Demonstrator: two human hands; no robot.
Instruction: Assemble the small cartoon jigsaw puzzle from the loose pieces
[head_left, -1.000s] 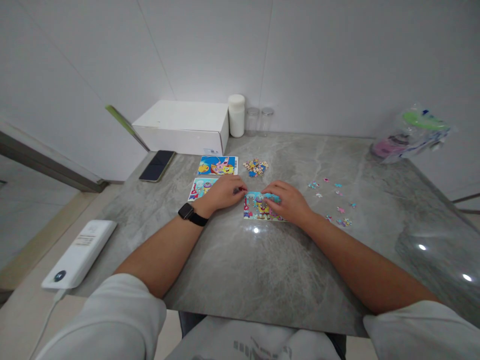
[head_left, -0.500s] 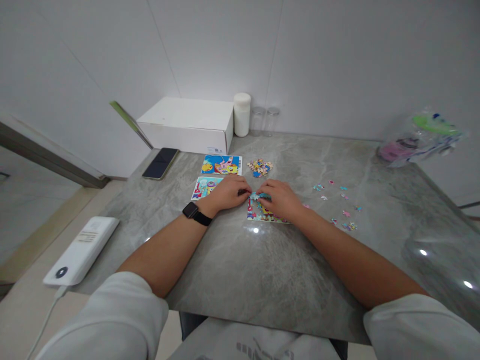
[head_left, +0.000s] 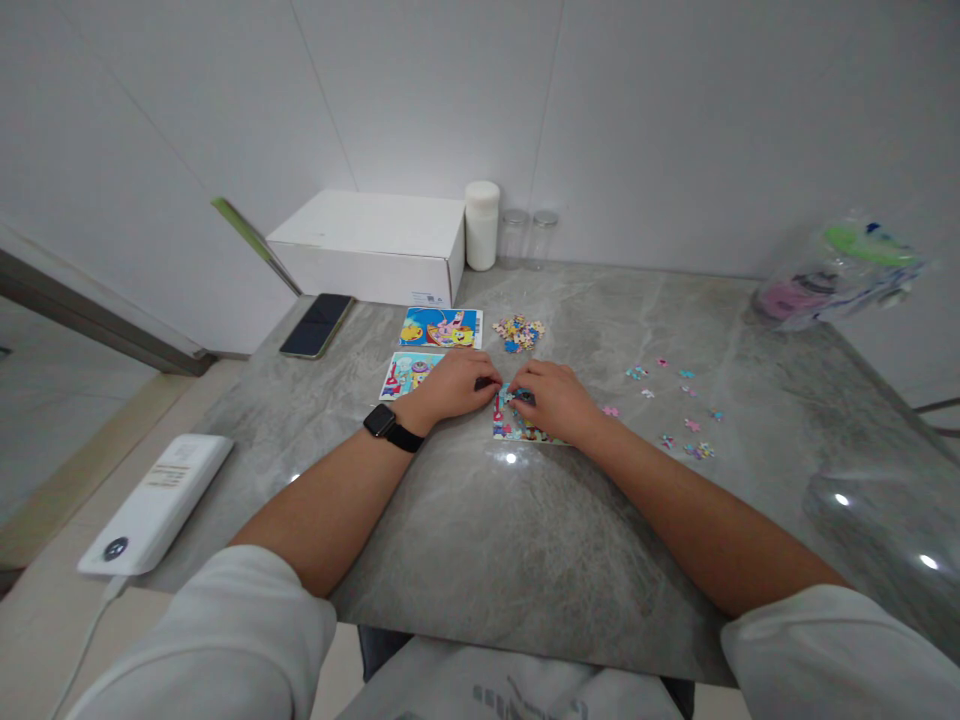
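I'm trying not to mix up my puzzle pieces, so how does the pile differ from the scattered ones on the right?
The pile is heaped together; the scattered pieces are mostly spread apart. The pile shows yellow, cream and blue, while the scattered pieces look mainly pink and light blue. Both are jigsaw pieces on the grey table.

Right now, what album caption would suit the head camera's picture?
Left hand and right hand at a colourful jigsaw on a grey tabletop, loose pieces scattered to the right.
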